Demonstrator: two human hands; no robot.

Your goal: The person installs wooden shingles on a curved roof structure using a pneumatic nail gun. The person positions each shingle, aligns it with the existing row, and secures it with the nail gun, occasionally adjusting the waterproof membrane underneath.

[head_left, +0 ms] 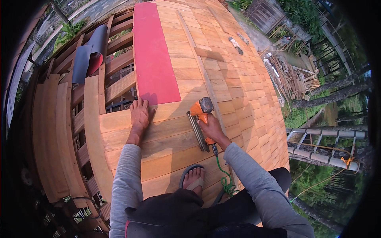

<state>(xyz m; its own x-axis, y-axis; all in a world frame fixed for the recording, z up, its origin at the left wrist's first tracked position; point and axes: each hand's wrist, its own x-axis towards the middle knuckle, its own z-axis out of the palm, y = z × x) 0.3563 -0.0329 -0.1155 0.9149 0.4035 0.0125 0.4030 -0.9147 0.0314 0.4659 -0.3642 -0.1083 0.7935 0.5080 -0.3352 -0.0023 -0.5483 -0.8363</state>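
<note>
My left hand [141,116] presses down on a wooden shingle board [168,111], its fingers stretched out at the lower edge of a red underlay strip [154,51]. An orange and black pneumatic nail gun [200,107] is gripped by its handle in my right hand [211,129]. Its long magazine slants down toward me, and its head is just right of the red strip's lower corner. From the handle's base a green coiled air hose [227,180] runs down past my foot. I cannot tell whether the gun's nose touches the wood.
Open roof framing with battens [120,61] and gaps lies to the left, bearing a dark rolled sheet [95,45]. Loose planks [51,131] rest at far left. A long batten [198,59] crosses the shingles. A ladder [321,135] stands beyond the right roof edge.
</note>
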